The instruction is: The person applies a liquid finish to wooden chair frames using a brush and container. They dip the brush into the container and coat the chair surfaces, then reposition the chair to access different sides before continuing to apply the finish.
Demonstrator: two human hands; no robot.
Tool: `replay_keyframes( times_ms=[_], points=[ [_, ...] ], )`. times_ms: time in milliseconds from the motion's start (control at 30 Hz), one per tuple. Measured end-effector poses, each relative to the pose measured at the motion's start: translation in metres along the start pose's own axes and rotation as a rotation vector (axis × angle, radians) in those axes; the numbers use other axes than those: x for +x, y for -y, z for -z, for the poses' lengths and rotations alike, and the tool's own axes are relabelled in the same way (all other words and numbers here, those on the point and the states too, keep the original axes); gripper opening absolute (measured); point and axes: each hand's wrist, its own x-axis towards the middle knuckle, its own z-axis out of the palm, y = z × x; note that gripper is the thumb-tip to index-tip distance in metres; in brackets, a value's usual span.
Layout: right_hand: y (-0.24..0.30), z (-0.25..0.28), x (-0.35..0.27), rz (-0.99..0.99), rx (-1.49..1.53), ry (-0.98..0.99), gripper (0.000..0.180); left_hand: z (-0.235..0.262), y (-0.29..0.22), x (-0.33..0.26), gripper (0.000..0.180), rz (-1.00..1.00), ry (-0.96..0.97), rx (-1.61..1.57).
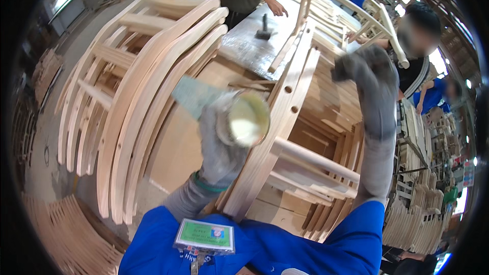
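Observation:
My left hand [220, 145], in a grey glove, is wrapped round a clear cup of pale, milky liquid [246, 119]. The cup is beside a wooden chair frame part [272, 137] with round holes along its rail. My right hand [369, 71], also gloved in grey, is raised above the wooden parts on the right. Its fingers look curled, though motion blurs them, and what they hold, if anything, cannot be made out. Below it, round crossbars [316, 159] join the holed rail to more wood.
Curved wooden frames [137, 86] stand stacked at the left. A wrapped table [247, 53] with a black hammer [264, 29] lies ahead, where a person's hand [277, 8] reaches over. Another person [418, 30] is at the right, near a raised wooden frame [374, 18].

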Motion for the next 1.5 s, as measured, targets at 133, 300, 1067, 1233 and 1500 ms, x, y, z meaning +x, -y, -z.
replay_keyframes(
  times_ms=[133, 300, 1067, 1233, 1500],
  points=[
    [0.023, -0.036, -0.077, -0.08, 0.261, 0.116, 0.018, -0.017, -0.015, -0.011, 0.047, -0.048, 0.124, -0.153],
    [0.016, -0.054, -0.124, 0.056, 0.067, 0.065, 0.02, -0.016, -0.012, -0.027, 0.048, -0.34, 0.284, 0.03],
    [0.036, -0.065, -0.204, 0.004, 0.322, -0.244, 0.014, -0.04, -0.009, -0.044, 0.061, -0.058, 0.077, -0.051],
    [0.042, -0.015, -0.164, -0.45, 0.513, -0.456, 0.013, 0.002, 0.02, -0.042, 0.053, -0.63, 0.085, 1.245],
    [0.001, 0.246, -0.098, -0.09, -0.29, -0.777, 0.016, -0.018, 0.002, -0.008, 0.052, 0.135, 0.186, -0.294]
  ],
)
